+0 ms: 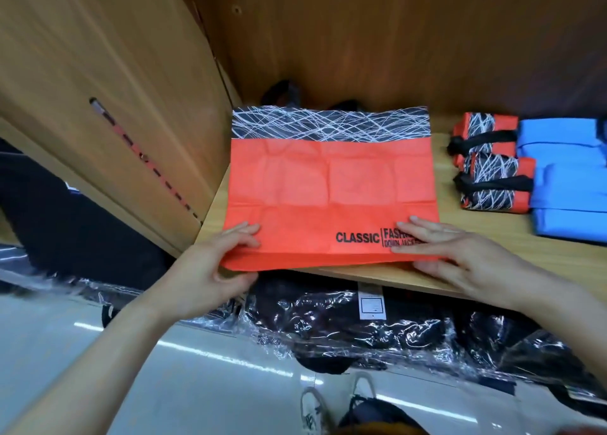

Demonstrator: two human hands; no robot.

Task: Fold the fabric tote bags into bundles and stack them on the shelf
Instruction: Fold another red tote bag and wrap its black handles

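Orange tote bag [328,185] lies flat and unfolded on the wooden shelf [492,254], with its near edge overhanging the shelf front. The black band with white scribble lines is at its far edge, and black handles [279,89] show beyond that. "CLASSIC" is printed at its near right corner.

Left hand [210,263] pinches the bag's near left corner, fingers on top, thumb beneath. Right hand [460,254] holds the near right corner, fingers flat over the print, thumb under the edge.

Right of the bag, apart from it: two folded orange bundles [492,185], each wrapped by a black strap. Folded blue bags [565,178] touch their right side.

Below the bag: dark garments in clear plastic [345,329], white shoes [312,408]. Left of it: a cabinet side panel [115,106].
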